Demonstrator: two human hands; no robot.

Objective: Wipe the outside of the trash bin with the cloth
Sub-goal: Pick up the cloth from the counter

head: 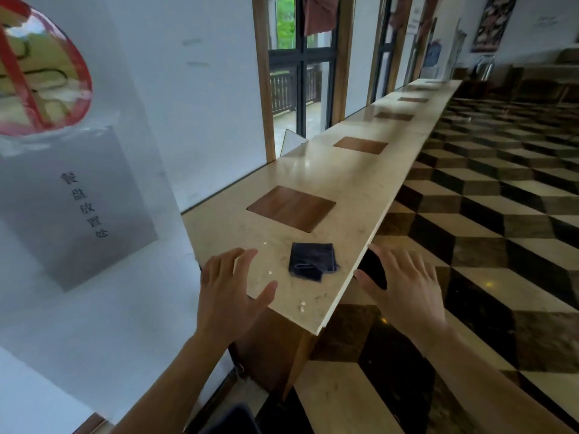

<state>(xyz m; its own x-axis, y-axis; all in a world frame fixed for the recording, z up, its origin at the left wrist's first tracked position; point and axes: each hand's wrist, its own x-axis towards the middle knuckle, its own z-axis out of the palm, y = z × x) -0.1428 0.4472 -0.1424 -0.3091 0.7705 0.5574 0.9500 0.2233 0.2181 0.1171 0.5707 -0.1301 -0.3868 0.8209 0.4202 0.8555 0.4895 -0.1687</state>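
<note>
A dark blue folded cloth (312, 260) lies on the near end of a long beige stone counter (360, 180). My left hand (232, 286) hovers open over the counter just left of the cloth, fingers spread. My right hand (404, 286) is open too, held past the counter's front edge to the right of the cloth, above the floor. Neither hand touches the cloth. A metal bin-like container (484, 68) stands far off at the back right, small and blurred.
Brown wooden square inlays (291, 207) run along the counter. A white wall with a grey sign (78, 208) and a red round sign (37, 67) stands at left. Windows line the wall behind the counter. The patterned tiled floor (501, 214) stretches to the right.
</note>
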